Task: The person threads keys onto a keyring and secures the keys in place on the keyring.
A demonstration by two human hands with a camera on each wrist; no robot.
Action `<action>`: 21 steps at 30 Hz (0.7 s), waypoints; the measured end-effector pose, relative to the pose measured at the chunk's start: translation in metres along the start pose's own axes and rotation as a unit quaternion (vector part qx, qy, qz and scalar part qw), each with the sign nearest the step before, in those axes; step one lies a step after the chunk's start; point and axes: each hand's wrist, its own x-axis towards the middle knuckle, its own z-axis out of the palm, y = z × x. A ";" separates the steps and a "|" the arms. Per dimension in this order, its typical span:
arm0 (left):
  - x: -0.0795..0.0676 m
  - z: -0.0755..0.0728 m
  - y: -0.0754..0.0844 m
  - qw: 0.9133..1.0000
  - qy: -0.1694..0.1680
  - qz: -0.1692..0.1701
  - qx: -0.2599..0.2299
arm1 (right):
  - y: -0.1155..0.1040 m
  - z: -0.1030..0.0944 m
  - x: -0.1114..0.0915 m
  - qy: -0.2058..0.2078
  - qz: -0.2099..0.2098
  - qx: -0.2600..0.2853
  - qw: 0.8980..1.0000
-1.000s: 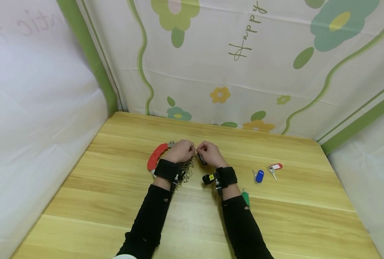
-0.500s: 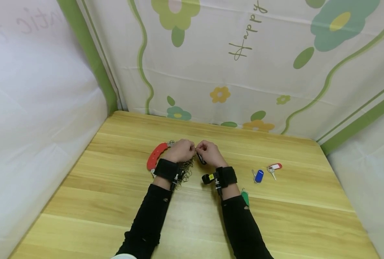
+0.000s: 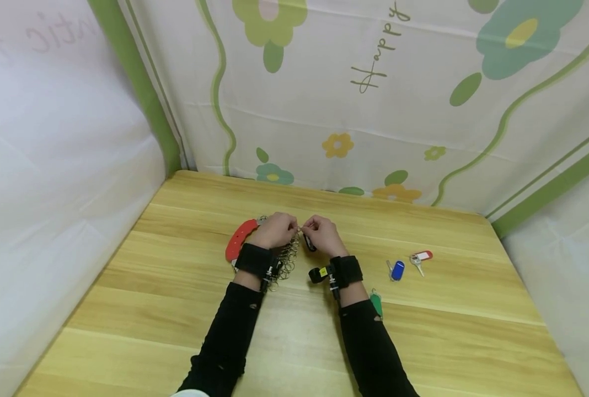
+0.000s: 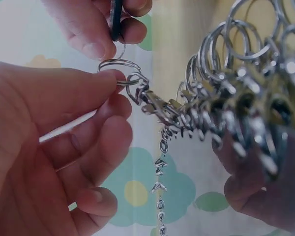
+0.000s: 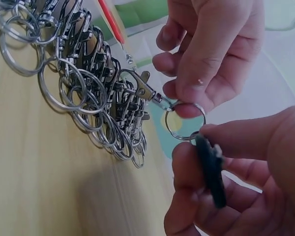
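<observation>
In the head view my left hand (image 3: 276, 230) and right hand (image 3: 324, 236) meet fingertip to fingertip above the table. The left thumb and fingers pinch a metal split ring (image 5: 186, 121) that hangs from a swivel clasp (image 5: 140, 87). My right thumb and finger pinch a dark key tag (image 5: 211, 172) right at that split ring; whether its own thin loop passes through the ring cannot be made out. Beside my left hand hangs a row of clasps with split rings (image 3: 288, 256). A curved red handle (image 3: 240, 240) with metal ends lies left of that hand.
On the wooden table (image 3: 448, 342), to the right, lie a blue key tag (image 3: 397, 271) with a key, and a red key tag (image 3: 425, 255) with a key. A green tag (image 3: 376, 303) is partly behind the right sleeve. A printed curtain (image 3: 294, 110) borders the table's back.
My left hand has shifted very slightly left and away from the right fingertips, so a small metal piece shows between them. The right hand and the tags on the table stay put.
</observation>
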 end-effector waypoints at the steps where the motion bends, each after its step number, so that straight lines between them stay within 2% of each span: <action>1: 0.000 0.000 0.000 1.000 0.000 -0.004 0.003 | 0.000 0.000 0.000 0.000 -0.002 -0.002 1.000; 7: 0.002 0.004 -0.002 0.999 -0.004 -0.013 0.035 | 0.001 0.001 0.001 -0.011 -0.021 -0.017 1.000; 13: 0.002 0.005 0.002 0.999 -0.006 -0.024 0.034 | 0.003 0.001 0.000 -0.021 -0.044 -0.023 0.999; 21: 0.001 0.005 0.000 1.000 0.006 -0.013 0.018 | 0.003 0.001 0.001 -0.013 -0.020 -0.009 1.000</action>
